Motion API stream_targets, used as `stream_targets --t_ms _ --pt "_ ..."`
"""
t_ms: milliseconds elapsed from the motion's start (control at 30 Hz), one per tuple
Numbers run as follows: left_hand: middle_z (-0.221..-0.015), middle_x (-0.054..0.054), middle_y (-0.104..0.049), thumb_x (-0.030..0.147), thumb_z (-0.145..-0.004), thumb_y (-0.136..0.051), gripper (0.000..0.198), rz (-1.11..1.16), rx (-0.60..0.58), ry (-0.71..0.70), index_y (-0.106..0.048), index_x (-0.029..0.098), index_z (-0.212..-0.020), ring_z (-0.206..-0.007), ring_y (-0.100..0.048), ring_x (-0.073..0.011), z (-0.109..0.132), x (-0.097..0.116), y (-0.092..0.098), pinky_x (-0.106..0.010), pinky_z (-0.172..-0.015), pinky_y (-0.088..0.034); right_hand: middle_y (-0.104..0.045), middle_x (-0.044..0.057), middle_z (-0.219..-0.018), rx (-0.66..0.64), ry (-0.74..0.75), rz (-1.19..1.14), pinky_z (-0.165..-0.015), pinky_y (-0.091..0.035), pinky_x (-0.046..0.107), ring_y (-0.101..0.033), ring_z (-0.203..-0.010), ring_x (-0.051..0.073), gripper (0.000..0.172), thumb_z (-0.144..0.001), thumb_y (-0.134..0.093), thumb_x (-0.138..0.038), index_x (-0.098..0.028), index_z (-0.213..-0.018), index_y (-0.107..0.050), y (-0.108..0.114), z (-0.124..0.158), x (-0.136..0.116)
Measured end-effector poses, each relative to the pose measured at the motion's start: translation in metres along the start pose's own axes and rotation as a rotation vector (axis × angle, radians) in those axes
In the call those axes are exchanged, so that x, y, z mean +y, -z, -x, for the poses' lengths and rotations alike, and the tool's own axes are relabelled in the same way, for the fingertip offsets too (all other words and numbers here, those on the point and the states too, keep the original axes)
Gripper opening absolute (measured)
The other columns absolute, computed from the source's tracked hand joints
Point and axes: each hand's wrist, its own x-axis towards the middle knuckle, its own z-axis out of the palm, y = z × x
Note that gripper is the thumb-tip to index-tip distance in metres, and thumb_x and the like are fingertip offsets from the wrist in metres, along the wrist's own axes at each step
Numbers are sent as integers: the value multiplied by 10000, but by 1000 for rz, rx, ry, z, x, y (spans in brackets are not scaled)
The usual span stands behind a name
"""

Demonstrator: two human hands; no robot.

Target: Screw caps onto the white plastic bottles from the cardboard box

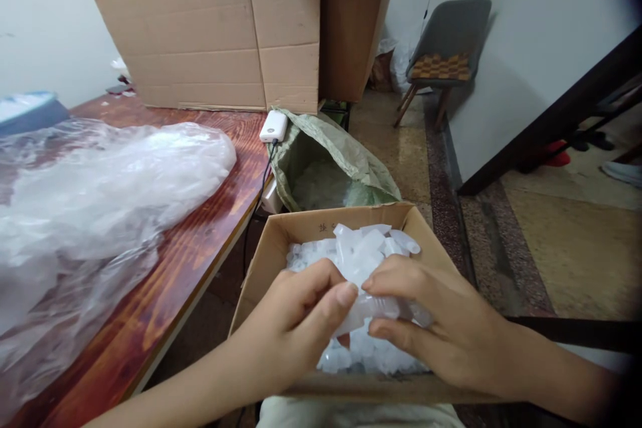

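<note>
Pinching a translucent piece [388, 307], left hand [311, 307] and right hand [441, 317] hovered above a carton [261, 281]; many loose pieces [311, 253] seemed left, while the sack [351, 144] at twelve o'clock perhaps held finished ones.

Pieces [368, 247] are smooth plastic — the box [267, 261] matt cardboard.

A: Where is room left?
B: Above the far half of the carton [427, 231], over the heaped plastic pieces [370, 247]; the nearer half is blocked by the left hand [311, 307] and right hand [431, 304].
A: How is the left bounded?
B: By the edge of the table [200, 227], where a cable [264, 177] is hung.
A: Ahead?
B: The open mouth of the sack [346, 144] is fronted by the carton's far wall.
A: Rightward?
B: Space is left above the floor [501, 254].
</note>
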Motion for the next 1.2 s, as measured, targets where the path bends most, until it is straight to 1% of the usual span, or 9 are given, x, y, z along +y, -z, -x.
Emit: stream_targets --t_ms 133,300,467,533,667,767,967,1100,1200 --pt "-460 48 -489 606 -946 -352 510 249 -84 224 -510 181 -713 -309 -363 -58 -1 -1 -5 -158 -307 -259 -617 21 -872 7 142 56 -677 -488 260 -587 -768 145 139 -997 -493 -324 -201 -1062 -484 -7 -4 -1" --pt "-455 43 -399 472 -957 -430 516 -137 210 17 -440 164 -544 -408 -356 -57 1 -3 -2 -174 -381 -243 -632 -34 -737 -26 -110 152 -541 -449 220 -597 -622 117 330 -949 -501 -535 -213 -1016 -537 -7 -2 -7" --pt "-495 55 -299 362 -973 -431 495 -295 284 -133 -361 159 -528 -463 -283 -54 1 0 2 -201 -434 -214 -646 -20 -684 -34 275 388 -568 -461 283 -596 -557 146 326 -1031 -409 -318 -129 -1296 -408 0 0 -12" --pt "-495 60 -273 339 -975 -432 495 -287 267 -155 -318 161 -529 -459 -266 -49 1 2 2 -204 -440 -208 -668 -4 -706 -40 276 390 -570 -473 275 -620 -576 145 274 -1048 -334 -282 -133 -1262 -419 0 -2 -13" --pt "-486 56 -336 349 -978 -437 493 -284 291 -129 -427 148 -528 -455 -316 -50 1 3 3 -205 -445 -225 -694 -4 -784 44 56 223 -644 -510 233 -667 -675 124 233 -1041 -353 -355 -196 -1165 -468 0 -3 -13" --pt "-487 43 -420 370 -983 -431 487 -311 326 -108 -560 133 -577 -460 -382 -60 2 1 3 -207 -452 -254 -627 -30 -681 109 -195 24 -538 -472 218 -600 -582 117 262 -958 -518 -476 -221 -925 -568 0 -7 -11" --pt "-498 50 -377 319 -998 -413 468 -360 347 -207 -554 131 -592 -453 -347 -56 1 -1 -7 -210 -452 -247 -491 -63 -605 102 -742 -689 -414 -357 165 -474 -471 67 395 -907 -552 -566 -202 -758 -519 -8 -24 -10" --pt "-506 50 -383 279 -995 -422 431 -383 371 -245 -560 129 -614 -453 -345 -53 0 -2 -8 -209 -455 -247 -515 -36 -650 52 -879 -936 -445 -366 161 -471 -518 66 386 -932 -524 -538 -172 -814 -552 -12 -26 -10" --pt "-497 55 -344 269 -987 -429 440 -408 400 -231 -513 134 -577 -448 -322 -52 0 -3 -8 -216 -454 -232 -539 -35 -658 29 -821 -848 -477 -402 178 -488 -529 73 319 -928 -563 -493 -178 -876 -562 -12 -18 -6"
